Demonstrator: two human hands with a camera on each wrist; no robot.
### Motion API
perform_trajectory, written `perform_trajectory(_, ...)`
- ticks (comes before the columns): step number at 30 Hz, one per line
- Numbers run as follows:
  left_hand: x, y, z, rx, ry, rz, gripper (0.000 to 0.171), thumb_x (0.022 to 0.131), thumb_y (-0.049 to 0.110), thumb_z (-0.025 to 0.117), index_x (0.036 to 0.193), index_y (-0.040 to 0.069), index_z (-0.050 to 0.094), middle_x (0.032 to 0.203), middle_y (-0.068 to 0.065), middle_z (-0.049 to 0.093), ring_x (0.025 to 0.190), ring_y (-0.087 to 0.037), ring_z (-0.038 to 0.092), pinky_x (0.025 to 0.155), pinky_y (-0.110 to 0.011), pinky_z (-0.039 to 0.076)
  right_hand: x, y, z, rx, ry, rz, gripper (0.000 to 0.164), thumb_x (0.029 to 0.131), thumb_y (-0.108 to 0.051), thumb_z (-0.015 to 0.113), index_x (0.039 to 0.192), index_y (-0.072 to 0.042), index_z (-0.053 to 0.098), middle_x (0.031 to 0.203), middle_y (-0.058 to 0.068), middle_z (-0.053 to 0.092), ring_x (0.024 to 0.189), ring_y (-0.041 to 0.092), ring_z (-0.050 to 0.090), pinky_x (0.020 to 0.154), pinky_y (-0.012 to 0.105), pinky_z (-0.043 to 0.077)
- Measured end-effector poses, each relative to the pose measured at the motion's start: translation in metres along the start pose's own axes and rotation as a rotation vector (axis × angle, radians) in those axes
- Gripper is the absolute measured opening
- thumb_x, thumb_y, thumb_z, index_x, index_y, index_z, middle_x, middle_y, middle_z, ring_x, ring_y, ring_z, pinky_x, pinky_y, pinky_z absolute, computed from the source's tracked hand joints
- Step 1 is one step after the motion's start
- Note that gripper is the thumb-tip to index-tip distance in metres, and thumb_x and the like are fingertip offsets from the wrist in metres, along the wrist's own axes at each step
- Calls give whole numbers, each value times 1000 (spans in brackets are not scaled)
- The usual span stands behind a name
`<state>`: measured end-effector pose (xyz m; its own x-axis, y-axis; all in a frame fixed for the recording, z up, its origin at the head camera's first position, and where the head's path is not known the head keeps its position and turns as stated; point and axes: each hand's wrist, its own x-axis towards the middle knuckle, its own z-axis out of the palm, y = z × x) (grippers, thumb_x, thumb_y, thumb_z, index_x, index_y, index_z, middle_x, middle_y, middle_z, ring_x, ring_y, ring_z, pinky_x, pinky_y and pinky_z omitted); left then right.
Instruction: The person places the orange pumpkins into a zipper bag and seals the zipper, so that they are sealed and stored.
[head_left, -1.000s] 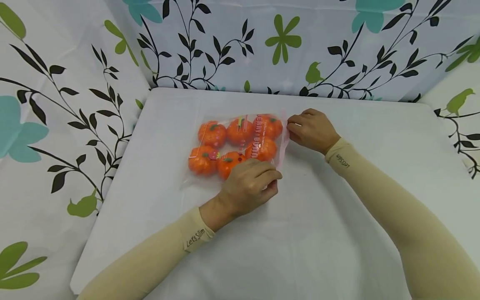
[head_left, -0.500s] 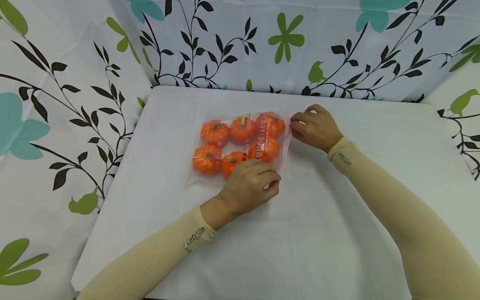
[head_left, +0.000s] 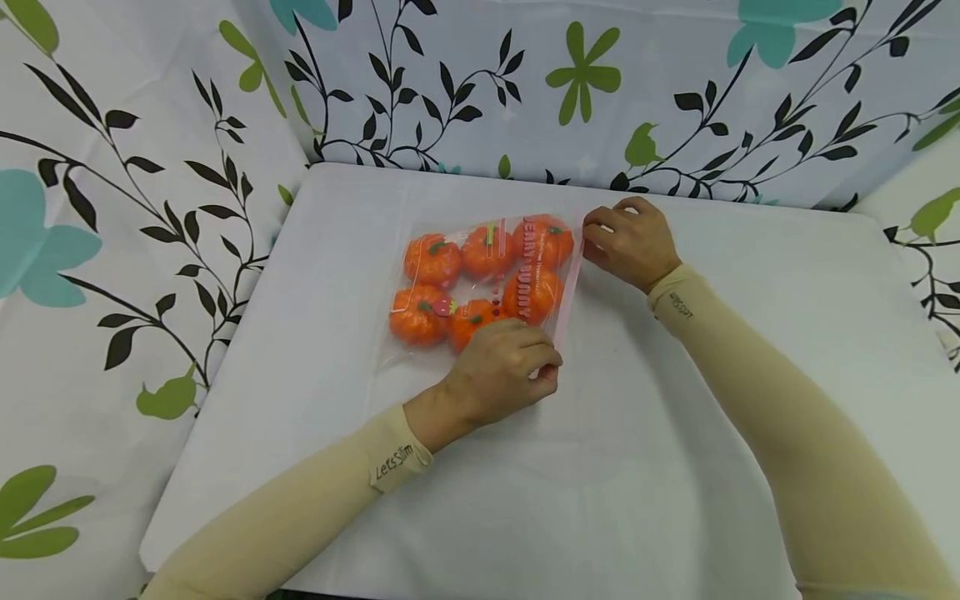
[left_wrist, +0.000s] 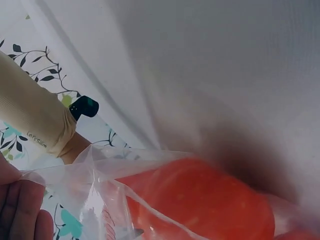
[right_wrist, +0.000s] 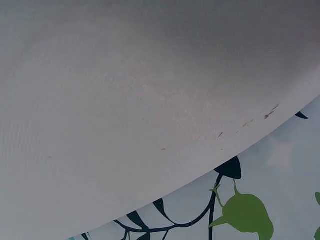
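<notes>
A clear plastic zip bag (head_left: 572, 292) with pink lettering and a pink strip along its right edge lies on the table. Inside it sit several small orange pumpkins (head_left: 432, 260) with green stems, in two rows. My left hand (head_left: 502, 371) pinches the near right corner of the bag and partly covers a pumpkin in the front row. At the far right corner, my right hand (head_left: 632, 244) grips the pink strip with bent fingers. The left wrist view shows clear film between the left thumb and fingers (left_wrist: 22, 210), with one pumpkin (left_wrist: 200, 200) close by.
The white table (head_left: 660, 467) has its back edge against a curtain (head_left: 450, 75) printed with leaves and birds. Beige sleeves cover both forearms. A small black device (left_wrist: 85, 106) sits at the right wrist in the left wrist view.
Both hands keep their hold on the bag's right edge. The right hand has shifted slightly away toward the back, and the pink strip looks straighter. The head view has moved a little.
</notes>
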<state>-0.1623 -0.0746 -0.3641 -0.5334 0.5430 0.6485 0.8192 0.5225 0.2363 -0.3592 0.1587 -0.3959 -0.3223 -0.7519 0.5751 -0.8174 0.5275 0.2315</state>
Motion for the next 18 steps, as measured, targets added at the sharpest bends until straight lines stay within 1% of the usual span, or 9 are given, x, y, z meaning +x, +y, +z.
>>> perform_trajectory(4,-2,-2,2,-22,-24,-29,4,79,6,74,79,9,77,77,2,70,73,-12,65,78,-22,54,1,0,4,18,14,26,13,79,-8,83,83,-3,71,93,11,71,77,25,69,84,49,57)
perform_trajectory(9,-3,-2,5,-41,-40,-51,5,81,8,73,81,9,78,78,1,71,73,-13,66,76,-23,55,2,1,9,22,31,55,12,81,-8,81,82,-3,70,94,11,70,79,26,69,85,49,57)
perform_trajectory(15,-2,-3,9,-13,-40,-33,4,79,8,75,81,9,79,78,1,71,74,-12,67,81,-24,55,4,0,13,13,1,98,10,84,-10,78,83,-3,71,96,11,70,80,27,69,87,49,56)
perform_trajectory(18,-2,-3,14,6,-45,-15,4,78,7,75,78,10,78,74,2,69,71,-11,66,79,-24,55,2,-2,15,11,-15,123,9,84,-9,77,82,-3,71,95,11,71,80,27,69,87,50,57)
